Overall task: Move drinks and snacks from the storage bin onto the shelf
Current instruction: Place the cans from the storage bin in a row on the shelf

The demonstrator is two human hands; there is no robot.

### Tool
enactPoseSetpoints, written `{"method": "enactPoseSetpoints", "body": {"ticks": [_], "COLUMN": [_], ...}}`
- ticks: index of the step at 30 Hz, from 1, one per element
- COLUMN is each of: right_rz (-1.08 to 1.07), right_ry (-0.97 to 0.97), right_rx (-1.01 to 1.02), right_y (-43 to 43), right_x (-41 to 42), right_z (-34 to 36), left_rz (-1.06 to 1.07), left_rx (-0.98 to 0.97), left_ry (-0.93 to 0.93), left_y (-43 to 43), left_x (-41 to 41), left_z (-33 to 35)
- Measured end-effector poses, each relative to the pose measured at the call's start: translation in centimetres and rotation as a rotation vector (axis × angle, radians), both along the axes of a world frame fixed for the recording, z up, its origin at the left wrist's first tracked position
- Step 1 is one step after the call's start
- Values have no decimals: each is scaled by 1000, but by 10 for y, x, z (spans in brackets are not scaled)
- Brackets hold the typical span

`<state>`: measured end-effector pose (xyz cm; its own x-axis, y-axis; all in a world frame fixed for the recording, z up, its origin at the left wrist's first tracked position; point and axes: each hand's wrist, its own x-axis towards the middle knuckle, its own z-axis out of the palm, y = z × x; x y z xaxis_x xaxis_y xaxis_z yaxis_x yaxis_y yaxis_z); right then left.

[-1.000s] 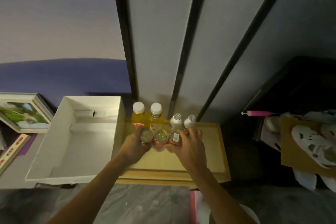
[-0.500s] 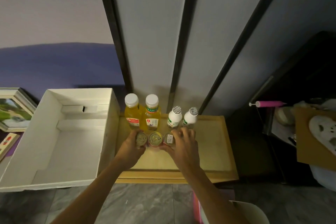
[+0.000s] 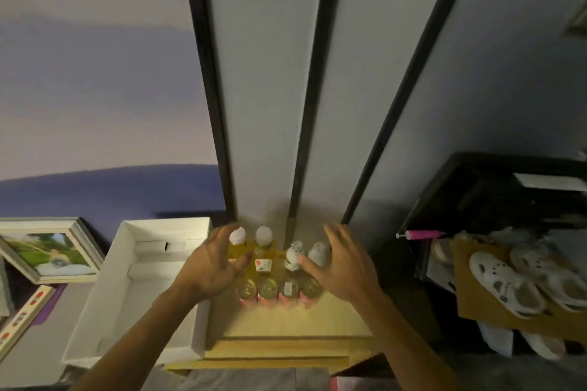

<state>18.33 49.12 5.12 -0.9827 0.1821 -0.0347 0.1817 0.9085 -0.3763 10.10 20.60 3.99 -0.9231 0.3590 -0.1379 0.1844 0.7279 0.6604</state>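
Drinks sit upright in two rows on the wooden shelf [image 3: 336, 317], against the grey wall panels. Back row, left to right: two yellow bottles [image 3: 265, 252] with white caps, then two small white bottles [image 3: 293, 255]. Front row: four cans [image 3: 268, 290] side by side, touching or nearly so, pink sides, tops up; motion blur hides the labels. Left hand [image 3: 211, 267] is at the left end of the back row, fingers [image 3: 222, 238] spread and curled loosely beside the leftmost yellow bottle, thumb across its lower body; cannot tell if it actually touches. Not clenched, nothing gripped. Right hand [image 3: 344, 267] mirrors it at the right end: fingers spread, released, palm down, thumb just beside the rightmost white bottle, no grasp. Both hands flank the group, cans between and below them. Bin [image 3: 104, 298], a white open-top box, stands just left of the shelf, its right wall touching the shelf edge; the visible inside shows only bare walls and floor. Left of the bin: a framed picture [image 3: 47, 251] leaning, and a flat strip with red marks. Right of the shelf: a dark rack [image 3: 476, 194] with white clogs [image 3: 505, 286] on a cardboard sheet and a pink pen-like item [image 3: 424, 234].
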Motion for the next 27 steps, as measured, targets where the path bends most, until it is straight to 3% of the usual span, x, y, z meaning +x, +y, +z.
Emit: {"method": "enactPoseSetpoints", "body": {"ticks": [8, 14, 21, 27], "right_rz": [24, 86, 289, 536], "right_ry": [51, 142, 182, 199], "right_rx": [22, 1, 9, -7], "right_y": [4, -21, -82, -188], "right_x": [-10, -4, -22, -43], "right_z": [224, 327, 369, 378], "left_rz": [-62, 8, 163, 404], "left_rx": [-113, -136, -164, -270], "left_ry": [333, 448, 475, 480], "left_y": [-20, -64, -134, -234], "left_x": [-11, 11, 62, 126], "left_z": [210, 321, 363, 364]}}
